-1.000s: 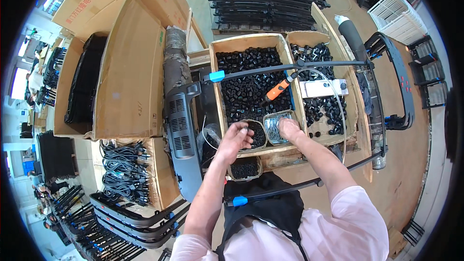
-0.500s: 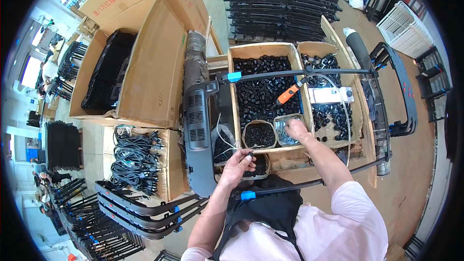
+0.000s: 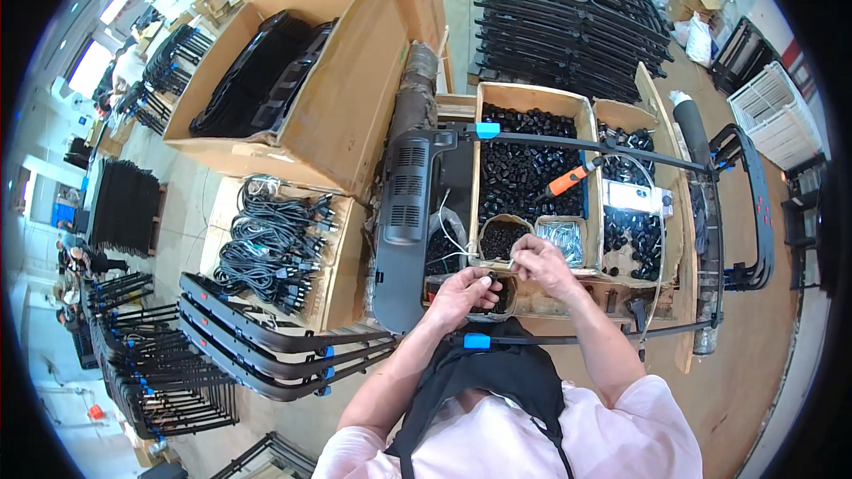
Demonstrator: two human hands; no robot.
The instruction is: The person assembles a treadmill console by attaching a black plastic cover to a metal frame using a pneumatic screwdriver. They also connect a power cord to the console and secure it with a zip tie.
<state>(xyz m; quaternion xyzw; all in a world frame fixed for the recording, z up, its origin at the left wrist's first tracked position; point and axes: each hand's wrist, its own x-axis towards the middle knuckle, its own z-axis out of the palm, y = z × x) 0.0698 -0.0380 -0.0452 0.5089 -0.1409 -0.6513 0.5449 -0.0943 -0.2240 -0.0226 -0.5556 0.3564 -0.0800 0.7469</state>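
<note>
My left hand pinches a small dark piece between thumb and fingertips, above a small tub at the box's near edge. My right hand is close by on its right, fingers pressed together; whatever is in them is too small to make out. Beside that hand sits a small tray of silvery screws, with a round tub of tiny black parts to its left. Both hands are between the two rails of a black frame, whose vented housing stands at the left.
An orange power screwdriver lies over a wooden box of black caps. A phone rests in the right compartment. Bundled black cables and a large carton stand left. Stacked frames rise behind; curved frames sit lower left.
My right hand has come out of the screw tray and moved left, close to my left hand. The whole view has shifted, with the scene now further right.
</note>
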